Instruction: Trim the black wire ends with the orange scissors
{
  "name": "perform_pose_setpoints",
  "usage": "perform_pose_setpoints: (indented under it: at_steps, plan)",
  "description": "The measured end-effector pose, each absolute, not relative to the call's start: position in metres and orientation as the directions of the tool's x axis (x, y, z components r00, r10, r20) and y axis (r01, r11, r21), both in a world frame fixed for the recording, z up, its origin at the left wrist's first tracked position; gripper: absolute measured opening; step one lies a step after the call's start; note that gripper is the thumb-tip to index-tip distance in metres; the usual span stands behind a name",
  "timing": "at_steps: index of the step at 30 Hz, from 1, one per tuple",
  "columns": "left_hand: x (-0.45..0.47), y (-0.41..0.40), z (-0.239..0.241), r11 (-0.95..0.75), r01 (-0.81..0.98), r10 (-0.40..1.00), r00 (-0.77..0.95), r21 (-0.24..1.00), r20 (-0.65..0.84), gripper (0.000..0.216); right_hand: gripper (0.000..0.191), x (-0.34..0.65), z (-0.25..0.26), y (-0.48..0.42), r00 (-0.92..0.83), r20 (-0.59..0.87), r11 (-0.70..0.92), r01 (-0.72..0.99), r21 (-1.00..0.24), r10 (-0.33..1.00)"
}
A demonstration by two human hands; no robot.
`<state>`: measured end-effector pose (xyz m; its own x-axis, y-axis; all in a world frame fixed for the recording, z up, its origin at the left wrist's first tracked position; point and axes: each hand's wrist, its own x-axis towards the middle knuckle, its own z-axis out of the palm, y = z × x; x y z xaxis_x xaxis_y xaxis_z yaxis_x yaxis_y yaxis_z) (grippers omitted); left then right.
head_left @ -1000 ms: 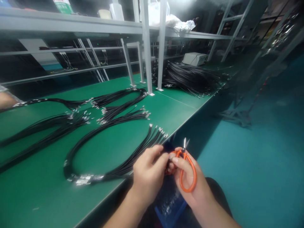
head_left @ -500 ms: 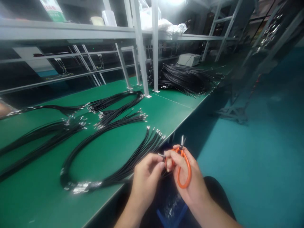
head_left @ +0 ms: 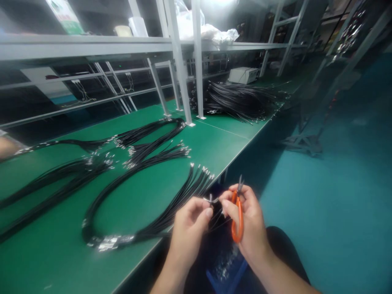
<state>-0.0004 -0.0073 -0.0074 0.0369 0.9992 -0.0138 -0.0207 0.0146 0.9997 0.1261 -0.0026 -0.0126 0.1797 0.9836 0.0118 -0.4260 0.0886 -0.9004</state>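
Left hand [head_left: 190, 222] is pinching a thin wire end [head_left: 211, 200] between thumb and forefinger. Right hand [head_left: 249, 218] pinches it from the other side with orange snips [head_left: 237, 218] hooked in its fingers, tips up. All of this sits just off the near edge of the green tabletop [head_left: 147, 192], over a blue bin [head_left: 228, 275]. Black wire loops [head_left: 122, 179] lie across the tabletop, with a bigger heap [head_left: 241, 100] at the far end by a white box [head_left: 243, 74]. There's a grey shelf frame [head_left: 180, 61] and a teal floor [head_left: 337, 183]. The green-white sign [head_left: 64, 16] is too blurry to read.
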Motion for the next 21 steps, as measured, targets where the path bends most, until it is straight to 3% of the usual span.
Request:
perform_pose_setpoints:
  at_steps: [5, 13, 17, 21]
  plan:
    - [0.000, -0.008, -0.004, 0.028, -0.035, 0.998, 0.061, 0.999, -0.026, 0.016, 0.034, 0.128, -0.022, -0.002, 0.194, 0.358, 0.371, -0.035, -0.928, 0.913]
    - [0.002, -0.010, -0.003, -0.021, -0.002, 0.998, 0.056, 1.000, 0.021, 0.006, 0.037, 0.122, -0.028, -0.001, 0.138, 0.762, 0.657, 0.426, -0.622, 0.633]
    - [0.001, -0.011, -0.006, -0.022, -0.030, 1.000, -0.001, 0.999, 0.022, 0.008, 0.040, 0.126, -0.035, -0.001, 0.131, 0.825, 0.700, 0.467, -0.541, 0.550]
    - [-0.003, -0.010, -0.010, -0.053, -0.070, 0.996, -0.078, 0.996, 0.048, 0.007, 0.039, 0.132, -0.042, -0.015, 0.141, 0.674, 0.566, 0.437, -0.699, 0.725]
